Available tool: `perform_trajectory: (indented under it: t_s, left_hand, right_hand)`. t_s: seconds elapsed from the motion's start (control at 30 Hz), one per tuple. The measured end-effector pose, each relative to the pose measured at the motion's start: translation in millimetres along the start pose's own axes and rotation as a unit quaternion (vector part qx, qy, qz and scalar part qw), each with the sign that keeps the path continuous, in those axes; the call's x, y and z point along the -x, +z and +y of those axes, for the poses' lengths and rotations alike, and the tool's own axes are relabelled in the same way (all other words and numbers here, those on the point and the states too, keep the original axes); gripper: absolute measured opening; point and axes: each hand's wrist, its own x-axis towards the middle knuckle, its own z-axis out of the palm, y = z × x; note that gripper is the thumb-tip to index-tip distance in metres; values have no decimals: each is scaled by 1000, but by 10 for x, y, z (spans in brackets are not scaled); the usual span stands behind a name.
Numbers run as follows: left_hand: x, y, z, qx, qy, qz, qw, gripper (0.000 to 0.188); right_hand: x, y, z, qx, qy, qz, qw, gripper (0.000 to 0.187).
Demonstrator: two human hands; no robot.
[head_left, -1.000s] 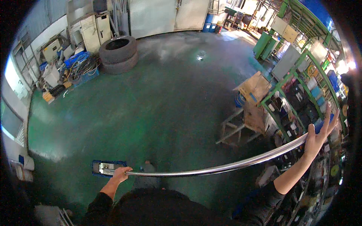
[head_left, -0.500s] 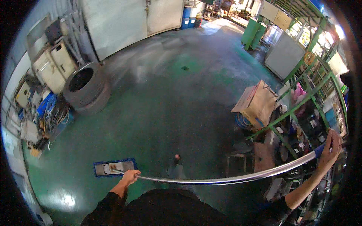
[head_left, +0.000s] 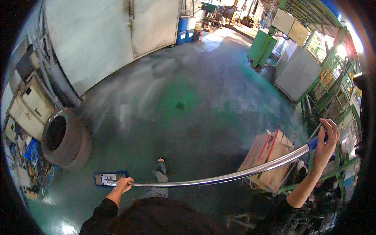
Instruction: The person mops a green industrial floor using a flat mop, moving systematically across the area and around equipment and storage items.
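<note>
A flat floor mop stretches across in front of me, its long silver pole (head_left: 219, 179) running from lower left to upper right. The rectangular mop head (head_left: 102, 179), grey with a blue fringe, lies flat on the green floor at the lower left. My left hand (head_left: 124, 185) is closed round the pole just above the head. At the other end my right hand (head_left: 328, 137) is raised higher, its fingers wrapped about the blue grip (head_left: 312, 144). One of my legs (head_left: 160, 172) shows below, between the mop head and the pole's middle.
Stacked tyres (head_left: 65, 137) stand at the left beside cables and cabinets. A cardboard box (head_left: 264, 160) is at the right, partly behind the pole, near green metal racks. Large pale doors (head_left: 98, 35), blue bins (head_left: 182, 29) and a green machine base (head_left: 261, 47) stand farther off.
I have moved forward: the tyres and box now appear nearer and lower. My right hand has shifted up and leftward, tilting the pole more; a leg now shows stepping ahead.
</note>
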Motion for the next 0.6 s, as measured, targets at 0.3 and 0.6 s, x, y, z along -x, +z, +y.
perform_trajectory:
  t_s: [0.3, 0.6]
  left_hand:
    - [-4112, -930, 596, 46, 26, -124, 991, 20]
    - [-8001, -1083, 1251, 303, -20, -172, 937, 14]
  right_hand:
    - [-2302, 2728, 151, 45, -9, 26, 999, 23]
    - [-3759, 5799, 1107, 63, 21, 36, 997, 28]
